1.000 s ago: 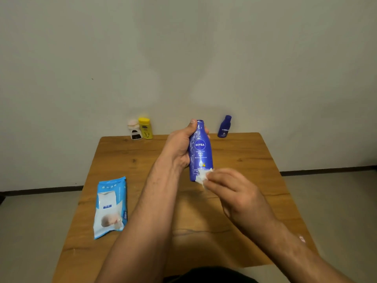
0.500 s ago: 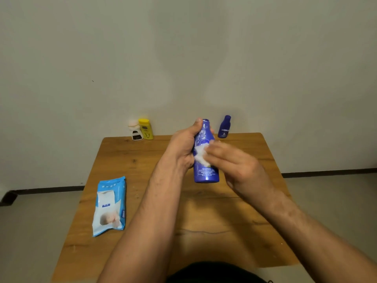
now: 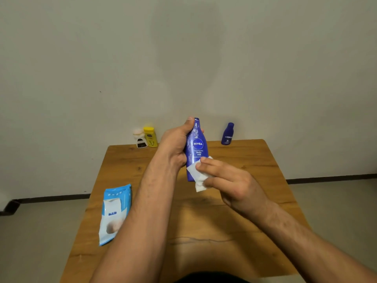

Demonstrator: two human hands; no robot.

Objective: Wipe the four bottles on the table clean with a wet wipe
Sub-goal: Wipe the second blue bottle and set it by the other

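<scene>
My left hand [image 3: 175,145] grips a tall blue Nivea bottle [image 3: 196,145] upright above the middle of the wooden table [image 3: 255,160], thumb near its cap. With my right hand [image 3: 230,180] I press a white wet wipe [image 3: 199,177] against the bottle's lower front, fingers nearly straight over it. At the table's far edge stand a small white bottle with a dark label [image 3: 140,138], a yellow bottle [image 3: 150,137] beside it, and a small dark blue bottle [image 3: 227,134] to the right.
A blue and white wet wipe pack [image 3: 115,211] lies flat near the table's left edge. A pale wall rises right behind the table. Grey floor shows on both sides.
My right hand slid the wipe up from the bottle's base to its label, then back down to the lower part. The left hand kept its hold, tilting the bottle slightly.
</scene>
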